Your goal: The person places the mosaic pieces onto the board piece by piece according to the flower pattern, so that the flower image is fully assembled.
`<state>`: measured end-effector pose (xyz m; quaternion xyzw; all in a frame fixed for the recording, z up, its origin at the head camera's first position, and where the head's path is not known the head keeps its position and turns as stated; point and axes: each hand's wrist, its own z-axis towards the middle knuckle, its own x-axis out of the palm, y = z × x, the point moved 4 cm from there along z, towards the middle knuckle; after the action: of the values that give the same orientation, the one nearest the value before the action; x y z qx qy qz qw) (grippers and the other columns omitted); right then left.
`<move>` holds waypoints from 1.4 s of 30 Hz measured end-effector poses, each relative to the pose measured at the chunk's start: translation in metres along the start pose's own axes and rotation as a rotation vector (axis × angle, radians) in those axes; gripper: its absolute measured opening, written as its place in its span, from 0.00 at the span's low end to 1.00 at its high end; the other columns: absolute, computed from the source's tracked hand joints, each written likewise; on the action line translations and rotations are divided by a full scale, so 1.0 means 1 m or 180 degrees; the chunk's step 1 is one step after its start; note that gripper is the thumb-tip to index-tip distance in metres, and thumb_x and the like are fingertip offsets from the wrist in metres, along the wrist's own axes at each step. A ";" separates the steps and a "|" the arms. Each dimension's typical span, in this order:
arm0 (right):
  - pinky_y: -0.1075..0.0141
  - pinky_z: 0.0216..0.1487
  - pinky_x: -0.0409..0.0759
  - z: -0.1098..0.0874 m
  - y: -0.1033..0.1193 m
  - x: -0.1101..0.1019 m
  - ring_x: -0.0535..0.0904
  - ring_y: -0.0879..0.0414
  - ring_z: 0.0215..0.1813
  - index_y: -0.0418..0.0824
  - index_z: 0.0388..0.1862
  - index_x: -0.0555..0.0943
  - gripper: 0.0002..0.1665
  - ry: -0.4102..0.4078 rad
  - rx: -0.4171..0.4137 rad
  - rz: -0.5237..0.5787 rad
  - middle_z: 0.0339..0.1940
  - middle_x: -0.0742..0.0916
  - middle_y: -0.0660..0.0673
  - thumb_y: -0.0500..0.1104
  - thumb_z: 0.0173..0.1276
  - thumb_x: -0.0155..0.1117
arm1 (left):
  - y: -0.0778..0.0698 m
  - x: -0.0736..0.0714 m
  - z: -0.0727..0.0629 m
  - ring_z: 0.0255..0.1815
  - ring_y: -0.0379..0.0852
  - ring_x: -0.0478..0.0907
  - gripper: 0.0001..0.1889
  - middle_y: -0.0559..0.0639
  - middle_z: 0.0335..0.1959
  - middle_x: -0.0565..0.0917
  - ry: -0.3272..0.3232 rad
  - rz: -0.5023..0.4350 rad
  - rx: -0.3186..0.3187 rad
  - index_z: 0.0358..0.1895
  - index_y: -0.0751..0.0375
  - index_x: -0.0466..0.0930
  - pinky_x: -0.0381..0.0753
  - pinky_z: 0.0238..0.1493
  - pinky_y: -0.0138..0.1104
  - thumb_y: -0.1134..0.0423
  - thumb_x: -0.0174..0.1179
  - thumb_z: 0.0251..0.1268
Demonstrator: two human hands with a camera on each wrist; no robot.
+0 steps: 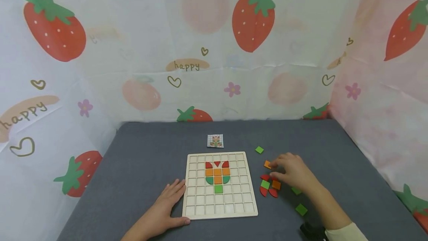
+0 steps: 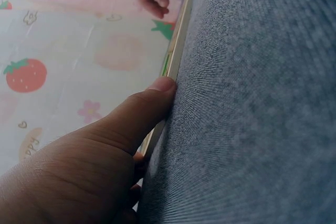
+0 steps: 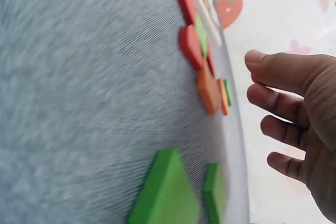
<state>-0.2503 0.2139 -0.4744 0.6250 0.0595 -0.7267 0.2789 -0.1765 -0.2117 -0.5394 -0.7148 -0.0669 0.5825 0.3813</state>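
Observation:
My left hand [image 1: 167, 202] rests at the left edge of a wooden grid board [image 1: 200, 200], fingers extended and thumb at the near corner. In the left wrist view the thumb [image 2: 147, 106] touches the board's rim. Within the grid, red pieces top a pattern of orange squares [image 1: 217, 172], dark green rounded pieces [image 1: 226, 179] and a light green square [image 1: 218, 189]. Right of the board, my right hand [image 1: 295, 170] hovers with loosely bent fingers beside an orange tile [image 1: 267, 164]. The right wrist view shows nothing between its thumb and fingers [image 3: 278, 100].
Below the right hand lie red curved pieces [image 1: 273, 193], a light green tile [image 1: 265, 184] and another orange tile [image 1: 276, 185]. Green tiles [image 1: 301, 209] lie nearer me, and one green tile [image 1: 259, 150] farther back. A small pattern card [image 1: 215, 141] sits behind the board.

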 end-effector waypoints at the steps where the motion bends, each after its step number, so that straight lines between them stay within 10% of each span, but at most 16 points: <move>1: 0.40 0.55 0.75 0.000 -0.002 0.002 0.80 0.48 0.51 0.50 0.45 0.90 0.13 0.0045 0.0016 0.0013 0.44 0.88 0.53 0.50 0.63 0.78 | 0.000 0.000 0.000 0.85 0.59 0.44 0.59 0.54 0.84 0.54 -0.0002 -0.0007 0.0004 0.80 0.64 0.58 0.41 0.83 0.59 0.29 0.69 0.53; 42: 0.36 0.56 0.73 -0.005 -0.032 0.012 0.79 0.48 0.53 0.52 0.48 0.90 0.11 0.0218 0.0284 0.0343 0.44 0.88 0.56 0.48 0.67 0.74 | 0.000 -0.001 0.002 0.85 0.59 0.42 0.60 0.53 0.84 0.53 0.0076 -0.0113 -0.0054 0.81 0.63 0.56 0.40 0.82 0.62 0.28 0.68 0.53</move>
<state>-0.2622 0.2381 -0.4953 0.6636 0.0028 -0.6908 0.2873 -0.1786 -0.2115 -0.5392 -0.7235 -0.0800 0.5665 0.3863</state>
